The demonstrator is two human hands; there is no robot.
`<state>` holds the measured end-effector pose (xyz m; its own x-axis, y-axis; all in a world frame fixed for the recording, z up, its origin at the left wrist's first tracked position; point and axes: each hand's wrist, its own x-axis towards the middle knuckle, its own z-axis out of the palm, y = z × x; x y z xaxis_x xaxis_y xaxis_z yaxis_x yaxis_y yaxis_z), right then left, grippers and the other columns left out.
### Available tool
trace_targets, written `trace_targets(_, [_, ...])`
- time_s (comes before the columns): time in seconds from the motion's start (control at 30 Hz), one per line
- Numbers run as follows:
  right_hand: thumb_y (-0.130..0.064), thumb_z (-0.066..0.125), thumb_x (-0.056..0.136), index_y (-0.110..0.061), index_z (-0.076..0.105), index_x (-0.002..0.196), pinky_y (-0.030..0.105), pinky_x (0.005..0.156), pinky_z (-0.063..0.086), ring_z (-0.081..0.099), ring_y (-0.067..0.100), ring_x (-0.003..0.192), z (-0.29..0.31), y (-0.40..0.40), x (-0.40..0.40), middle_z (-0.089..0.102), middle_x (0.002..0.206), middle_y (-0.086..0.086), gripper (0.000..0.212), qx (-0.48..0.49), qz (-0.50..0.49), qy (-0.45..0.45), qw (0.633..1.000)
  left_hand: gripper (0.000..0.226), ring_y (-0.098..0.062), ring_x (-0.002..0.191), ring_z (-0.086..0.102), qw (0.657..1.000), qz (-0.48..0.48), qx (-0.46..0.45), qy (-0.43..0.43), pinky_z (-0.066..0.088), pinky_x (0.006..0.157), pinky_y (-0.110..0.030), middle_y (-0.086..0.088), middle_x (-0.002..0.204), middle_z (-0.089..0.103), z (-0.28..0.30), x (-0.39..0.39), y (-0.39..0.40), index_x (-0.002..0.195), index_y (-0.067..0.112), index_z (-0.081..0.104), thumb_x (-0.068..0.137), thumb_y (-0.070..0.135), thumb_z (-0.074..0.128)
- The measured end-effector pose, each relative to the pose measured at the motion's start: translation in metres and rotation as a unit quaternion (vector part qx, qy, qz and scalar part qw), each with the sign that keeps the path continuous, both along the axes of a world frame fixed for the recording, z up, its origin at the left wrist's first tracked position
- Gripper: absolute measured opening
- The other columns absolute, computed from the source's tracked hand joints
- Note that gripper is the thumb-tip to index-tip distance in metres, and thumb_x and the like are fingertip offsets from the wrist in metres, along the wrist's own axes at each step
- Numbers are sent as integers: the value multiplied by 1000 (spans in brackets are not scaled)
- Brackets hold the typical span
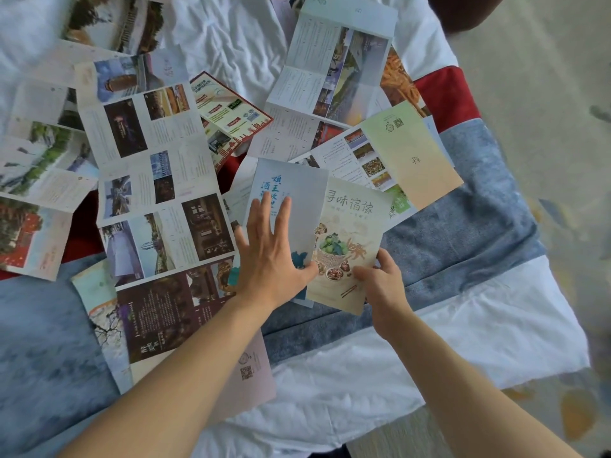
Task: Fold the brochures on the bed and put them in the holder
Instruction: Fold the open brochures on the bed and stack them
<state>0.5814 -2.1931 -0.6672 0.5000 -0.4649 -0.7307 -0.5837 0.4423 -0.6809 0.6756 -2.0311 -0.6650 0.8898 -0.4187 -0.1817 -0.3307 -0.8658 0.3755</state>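
Observation:
Several unfolded brochures lie spread over the bed. In the middle a folded pale blue brochure [297,193] with blue characters lies flat, and my left hand [269,246] presses on it with straight, spread fingers. Beside it on the right is a folded cream brochure [350,239] printed with a fruit basket. My right hand [380,279] pinches that brochure's lower right edge between thumb and fingers. A long unfolded brochure [155,180] with photo panels stretches to the left. No holder is in view.
The bed has a white sheet [231,38], a grey-blue runner [463,233] with a red band [446,97], and its edge on the right. Beyond it is beige floor [545,94]. A red leaflet [228,117] lies at mid-top. A dark object [463,11] sits at the top right.

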Motion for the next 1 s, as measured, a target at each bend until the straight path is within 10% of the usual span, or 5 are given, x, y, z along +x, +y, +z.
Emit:
trace_targets(0.7, [1, 56, 86, -23, 64, 96, 47, 74, 61, 71, 27, 88, -2, 23, 9, 73, 97, 3, 27, -52, 86, 50, 994, 111, -28, 151, -5, 996, 10, -29, 88, 19, 119, -59, -4, 164, -9, -14, -21, -4, 156, 23, 1, 77, 65, 67])
trace_targets(1.0, [-7, 50, 96, -28, 59, 105, 37, 60, 60, 72, 17, 85, -3, 28, 12, 73, 100, -3, 24, -55, 76, 58, 994, 90, -24, 143, 26, 970, 146, -112, 160, 31, 114, -40, -7, 157, 27, -21, -16, 8, 156, 17, 10, 89, 41, 65])
